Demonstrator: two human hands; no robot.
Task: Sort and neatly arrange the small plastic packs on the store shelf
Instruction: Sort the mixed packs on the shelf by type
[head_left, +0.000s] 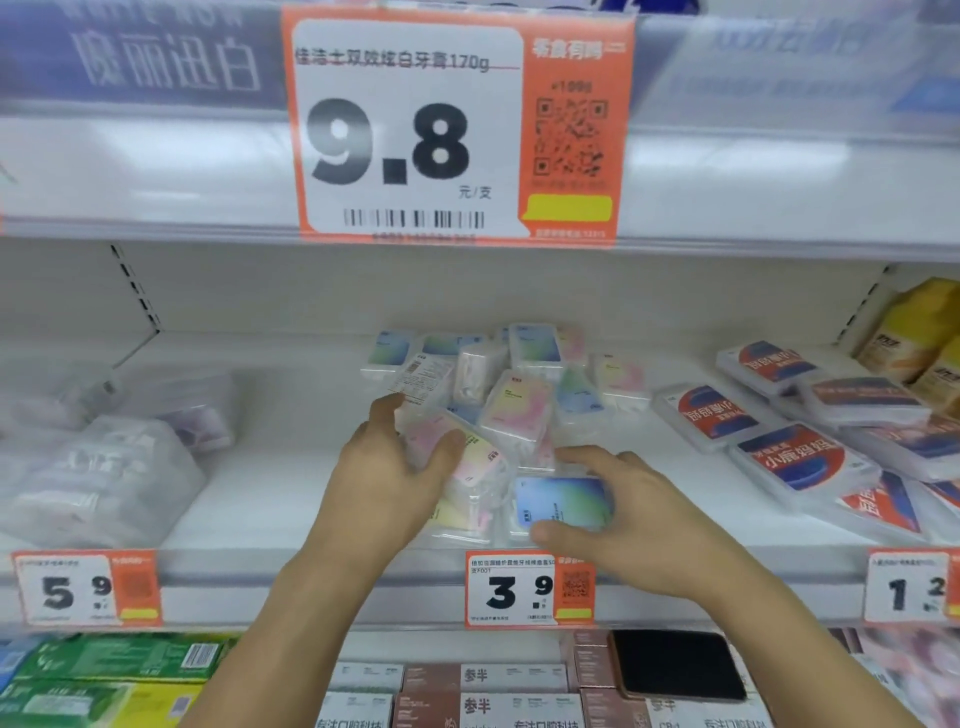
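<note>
Small plastic packs, heaped loosely mid-shelf, just beyond and under both sets of fingers. Clear, flat, rounded-corner cases with pastel gradient cards inside: pink-yellow, blue-green, pale blue; some face down, showing white printed backs with a barcode. Tilted every which way, overlapping, several leaning on one another. Left hand on the near left of the heap, fingers and thumb curled round a pink-tinted pack, gripping it. Right hand lower and to the right, thumb under and fingers over a blue-gradient pack at the shelf's front edge, holding it. Further right of the fingers, larger red-and-blue packs, also scattered. Left of the fingers, clear bags of whitish items. Just below the right thumb, an orange price tag reading 3.9; above, a bigger tag reading 9.8.
</note>
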